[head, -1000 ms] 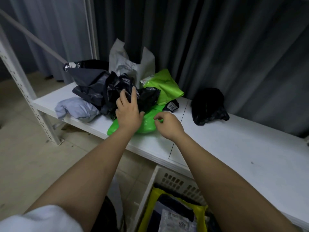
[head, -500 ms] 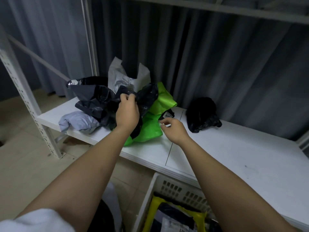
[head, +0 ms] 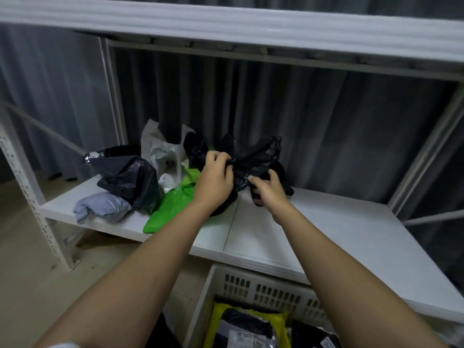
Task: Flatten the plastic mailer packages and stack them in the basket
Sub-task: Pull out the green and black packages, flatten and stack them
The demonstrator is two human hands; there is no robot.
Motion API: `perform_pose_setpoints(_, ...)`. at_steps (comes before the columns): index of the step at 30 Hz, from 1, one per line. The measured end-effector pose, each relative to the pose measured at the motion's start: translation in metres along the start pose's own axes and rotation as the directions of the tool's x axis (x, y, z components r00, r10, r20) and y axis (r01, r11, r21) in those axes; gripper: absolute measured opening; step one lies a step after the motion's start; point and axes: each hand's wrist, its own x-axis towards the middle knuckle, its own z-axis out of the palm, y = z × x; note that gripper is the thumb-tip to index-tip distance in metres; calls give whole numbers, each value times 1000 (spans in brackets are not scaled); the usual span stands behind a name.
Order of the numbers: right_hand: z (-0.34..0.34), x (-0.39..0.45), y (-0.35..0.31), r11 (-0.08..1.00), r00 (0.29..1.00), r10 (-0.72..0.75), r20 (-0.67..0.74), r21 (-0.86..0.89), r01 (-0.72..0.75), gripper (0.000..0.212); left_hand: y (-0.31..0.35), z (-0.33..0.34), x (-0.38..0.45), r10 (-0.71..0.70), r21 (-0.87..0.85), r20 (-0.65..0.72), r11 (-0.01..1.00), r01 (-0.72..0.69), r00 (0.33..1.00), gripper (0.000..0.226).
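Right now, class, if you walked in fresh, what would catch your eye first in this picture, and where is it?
First, the two hands, left hand and right hand, both gripping a crumpled black mailer lifted above the white shelf. Next, the bright green mailer lying on the shelf just below the left wrist, beside a heap of dark and grey bags. Lastly, the white basket below the shelf's front edge, already holding packages.

A white metal shelving unit (head: 326, 237) fills the view: a flat lower board, a perforated upright post (head: 30, 197) at the left, an upper shelf (head: 226, 23) across the top. Grey pleated curtains (head: 339, 126) hang behind it. Beige tiled floor (head: 37, 285) shows at the lower left
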Motion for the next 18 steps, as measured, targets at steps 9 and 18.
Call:
perform_pose_setpoints(9, -92, -55, 8, 922, 973, 141, -182, 383, -62, 47, 61, 39, -45, 43, -293, 136, 956, -1, 990, 10)
perform_pose_setpoints(18, -137, -84, 15, 930, 954, 105, -281, 368, 6, 21, 77, 56, -64, 24, -324, 286, 943, 73, 958, 35)
